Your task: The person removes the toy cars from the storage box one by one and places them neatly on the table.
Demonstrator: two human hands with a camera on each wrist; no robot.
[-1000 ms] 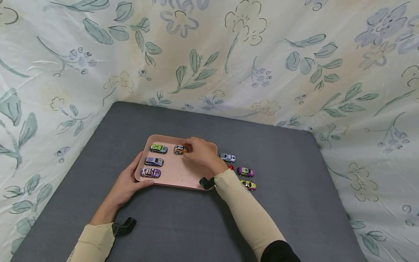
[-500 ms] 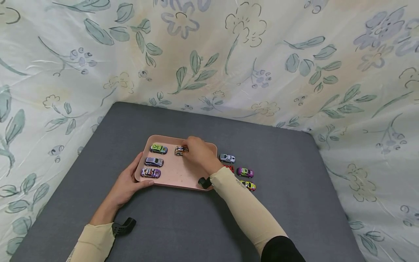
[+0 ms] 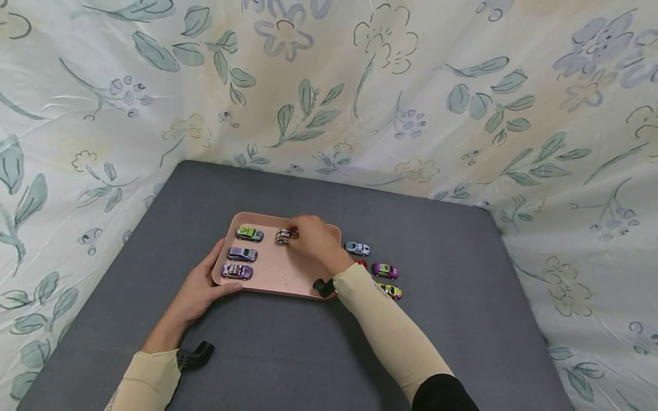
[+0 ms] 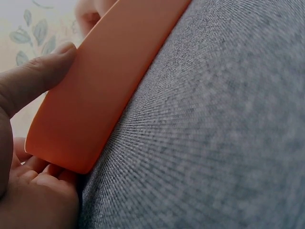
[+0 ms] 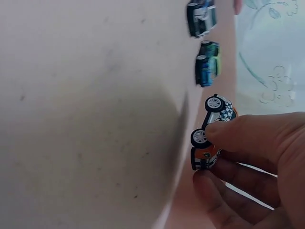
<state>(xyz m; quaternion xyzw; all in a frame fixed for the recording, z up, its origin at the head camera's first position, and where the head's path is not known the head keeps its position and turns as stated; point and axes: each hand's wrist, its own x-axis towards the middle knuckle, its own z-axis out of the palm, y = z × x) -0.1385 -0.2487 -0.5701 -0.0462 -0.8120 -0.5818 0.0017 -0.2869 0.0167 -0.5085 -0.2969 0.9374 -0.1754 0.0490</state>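
The pink tray lies on the table. My left hand grips its left end, thumb against the near wall and fingers curled at the corner; the left wrist view shows the tray wall between them. Over the tray's far half, my right hand pinches an orange-and-white toy car with a checkered pattern between thumb and fingers. In the right wrist view this car sits tilted, wheels showing. Along the tray's left side stand a green toy car, a silver-and-black one and a purple one.
Right of the tray, on the grey table, are a white toy car, a magenta one, a yellow one and a red one partly hidden by the right forearm. A floral curtain hangs behind.
The right hand and the orange-and-white toy car have shifted very slightly within the tray. The left hand, the tray and the other toy cars stay where they were.
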